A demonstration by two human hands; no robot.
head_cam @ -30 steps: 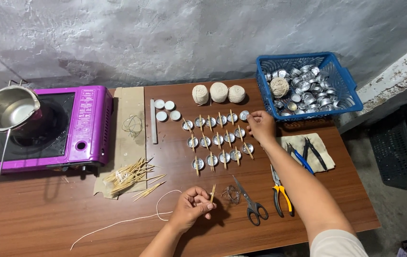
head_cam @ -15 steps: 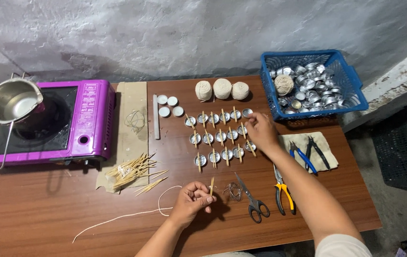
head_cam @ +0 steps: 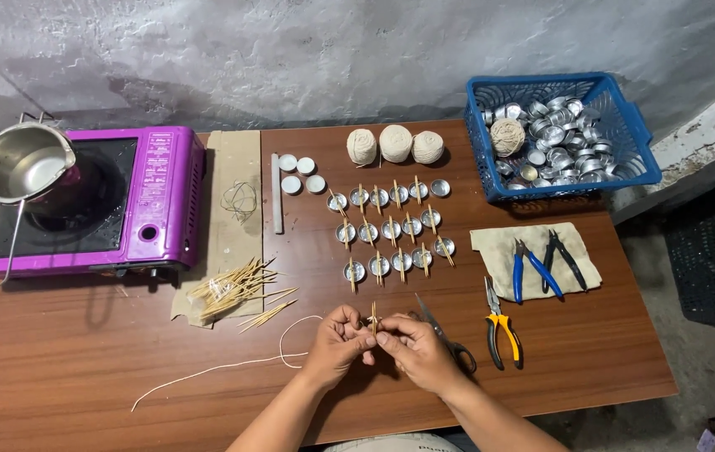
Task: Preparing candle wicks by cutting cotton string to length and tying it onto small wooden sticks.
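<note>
My left hand and my right hand meet at the table's front middle, both pinching a short wooden stick held upright between the fingertips. A pale string trails from my left hand across the brown table to the left. Just beyond my hands lie rows of small metal cups, each with a stick laid across it.
Scissors and yellow-handled pliers lie right of my hands. Blue and black pliers rest on a cloth. A blue basket holds several cups and twine. Loose sticks, three twine balls, a purple stove with a steel pot.
My right hand has come back from the rows of cups to the front and joined my left hand on the stick. The view has shifted slightly.
</note>
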